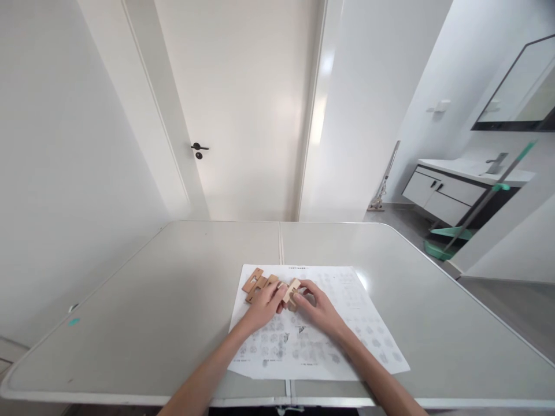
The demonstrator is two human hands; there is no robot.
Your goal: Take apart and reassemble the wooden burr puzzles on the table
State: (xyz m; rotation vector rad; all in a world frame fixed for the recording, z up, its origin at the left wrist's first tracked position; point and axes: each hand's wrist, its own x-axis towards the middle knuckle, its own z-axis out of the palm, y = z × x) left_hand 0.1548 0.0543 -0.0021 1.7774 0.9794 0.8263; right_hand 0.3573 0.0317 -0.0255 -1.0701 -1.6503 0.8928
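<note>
1. Gripping a pale wooden piece [292, 290] between both hands, over the upper middle part of a printed paper sheet [351, 300].
2. Holding its left side with the bent fingers of the left hand [261, 309].
3. Pinching its right side with the fingers of the right hand [319, 307], with the thumb at the near side and the forefinger curving toward the upper end.
4. Covering part of this piece with the fingers, so not letting tell its full shape, nor whether touching the paper.
5. Seeing brown wooden pieces [252, 280] with cut-out openings just beside the left hand, lying at the far left part of the sheet, partly hidden behind the knuckles.
6. Seeing the sheet lying flat on a grey desk [208, 277], across its middle seam [280, 242].
7. Facing a white door [243, 115] with a black handle [199, 148].
8. Noticing a washbasin cabinet [451, 196] well apart, at right.
</note>
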